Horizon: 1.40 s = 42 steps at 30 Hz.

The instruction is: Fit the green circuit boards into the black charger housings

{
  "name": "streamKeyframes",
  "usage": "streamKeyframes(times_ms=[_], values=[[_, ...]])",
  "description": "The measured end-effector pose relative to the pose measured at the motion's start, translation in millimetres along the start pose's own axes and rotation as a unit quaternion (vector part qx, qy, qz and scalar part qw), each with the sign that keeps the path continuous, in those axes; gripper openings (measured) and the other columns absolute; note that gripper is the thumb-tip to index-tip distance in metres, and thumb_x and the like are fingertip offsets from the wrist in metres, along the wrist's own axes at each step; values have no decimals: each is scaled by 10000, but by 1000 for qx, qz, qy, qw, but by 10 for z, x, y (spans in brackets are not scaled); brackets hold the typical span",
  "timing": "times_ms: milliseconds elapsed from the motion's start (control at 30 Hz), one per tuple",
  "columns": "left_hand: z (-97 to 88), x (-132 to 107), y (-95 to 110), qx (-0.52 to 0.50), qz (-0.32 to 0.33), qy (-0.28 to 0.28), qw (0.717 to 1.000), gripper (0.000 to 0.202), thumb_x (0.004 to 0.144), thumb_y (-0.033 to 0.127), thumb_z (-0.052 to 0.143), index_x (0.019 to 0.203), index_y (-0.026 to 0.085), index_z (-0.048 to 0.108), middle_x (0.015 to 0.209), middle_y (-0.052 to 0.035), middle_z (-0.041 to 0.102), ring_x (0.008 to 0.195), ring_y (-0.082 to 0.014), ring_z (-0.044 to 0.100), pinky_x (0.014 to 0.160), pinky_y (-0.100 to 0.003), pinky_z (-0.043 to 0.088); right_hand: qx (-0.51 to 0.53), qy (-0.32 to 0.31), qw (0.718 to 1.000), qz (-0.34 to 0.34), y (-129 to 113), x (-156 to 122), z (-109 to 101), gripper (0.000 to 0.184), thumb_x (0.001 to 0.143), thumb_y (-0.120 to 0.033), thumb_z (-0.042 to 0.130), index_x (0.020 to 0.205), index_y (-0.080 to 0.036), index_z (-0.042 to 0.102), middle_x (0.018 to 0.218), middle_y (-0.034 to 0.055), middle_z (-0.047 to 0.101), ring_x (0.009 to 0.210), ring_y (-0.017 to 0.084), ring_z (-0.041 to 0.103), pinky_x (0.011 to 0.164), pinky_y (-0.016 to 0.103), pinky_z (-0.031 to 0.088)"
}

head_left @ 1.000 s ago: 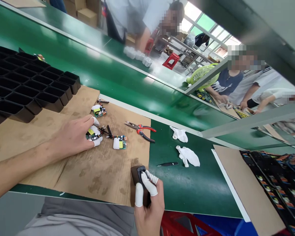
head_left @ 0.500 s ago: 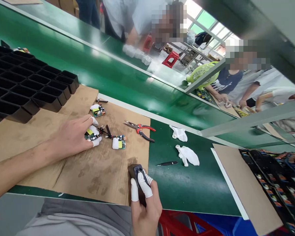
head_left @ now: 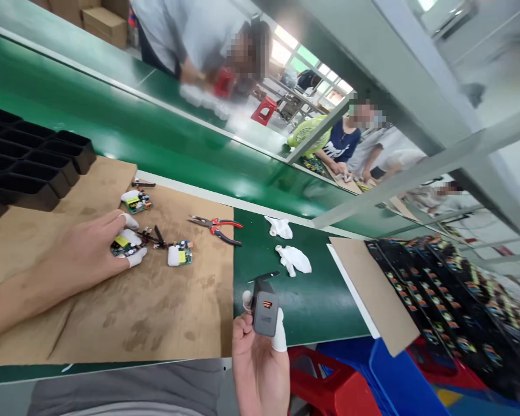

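My left hand (head_left: pixel 80 248), white covers on its thumb and finger, grips a small circuit board (head_left: pixel 125 245) by its edges on the cardboard (head_left: pixel 169 312). Dark leads and a plug part run from that board toward a second circuit board (head_left: pixel 181 255), which lies to its right. Another circuit board (head_left: pixel 137 201) rests behind my hand. My right hand (head_left: pixel 260 358), also with white finger covers, holds up a black charger case (head_left: pixel 266 312) between thumb and fingers. Its end face, with a port opening showing orange inside, is turned toward me.
Pliers (head_left: pixel 216 227) with red and black handles lie beyond the boards. Tweezers (head_left: pixel 263 277) and white gloves (head_left: pixel 293 260) are on the green bench. Black cases (head_left: pixel 30 164) stand in rows at left. Trays of boards (head_left: pixel 442 300) sit at right. People work across the bench.
My right hand has lifted the charger case off the cardboard and turned its port end toward me. The camera view has swung right. My left hand keeps its grip on the circuit board.
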<state>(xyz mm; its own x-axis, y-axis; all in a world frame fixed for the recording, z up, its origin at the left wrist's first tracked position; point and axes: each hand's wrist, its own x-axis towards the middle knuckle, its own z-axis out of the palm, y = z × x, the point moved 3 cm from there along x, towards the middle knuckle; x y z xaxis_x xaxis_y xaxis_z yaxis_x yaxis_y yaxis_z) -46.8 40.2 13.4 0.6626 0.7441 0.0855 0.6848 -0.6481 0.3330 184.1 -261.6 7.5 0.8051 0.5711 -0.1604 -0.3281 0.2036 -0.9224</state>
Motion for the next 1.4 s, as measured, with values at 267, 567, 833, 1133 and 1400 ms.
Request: streamKeyframes(times_ms=[267,567,833,1133,1400], values=[[85,0,-65,19,-13,-8,1000,206,938,412,558,1083,267,549,1204,-75,789,1051,-394,786,746,-413,454,-42,34,997,-55,-8,-83,133,354,1156,-539,637,1252,-282,861,1161,105,877,895,202,824,853,394,752],[66,39,-41,4,-16,3,1000,323,899,555,532,1059,279,584,1160,-80,784,1051,-370,782,748,-417,481,-448,-64,774,-442,-9,-258,327,511,1022,-37,773,1467,-288,788,1304,117,831,1175,243,834,964,367,720],[61,34,-45,10,-2,2,1000,314,917,522,529,1084,266,598,1161,-75,761,1037,-363,782,763,-445,504,-429,-43,765,-479,-142,-298,427,636,955,28,825,1506,-283,764,1288,126,824,1099,259,848,907,376,744],[77,39,-68,16,-7,5,1000,325,917,539,555,1090,269,604,1151,-65,765,1018,-348,775,740,-437,490,-455,-93,766,-446,-166,-220,512,526,1005,5,776,1466,-250,786,1205,124,825,1063,242,846,894,353,744],[-1,38,-36,-1,-10,18,1000,353,914,562,563,1102,268,617,1150,-59,756,1035,-355,773,721,-423,460,-473,-121,772,-407,-12,-200,511,453,1033,-10,747,1413,-255,778,1126,103,780,1015,230,815,849,355,723]])
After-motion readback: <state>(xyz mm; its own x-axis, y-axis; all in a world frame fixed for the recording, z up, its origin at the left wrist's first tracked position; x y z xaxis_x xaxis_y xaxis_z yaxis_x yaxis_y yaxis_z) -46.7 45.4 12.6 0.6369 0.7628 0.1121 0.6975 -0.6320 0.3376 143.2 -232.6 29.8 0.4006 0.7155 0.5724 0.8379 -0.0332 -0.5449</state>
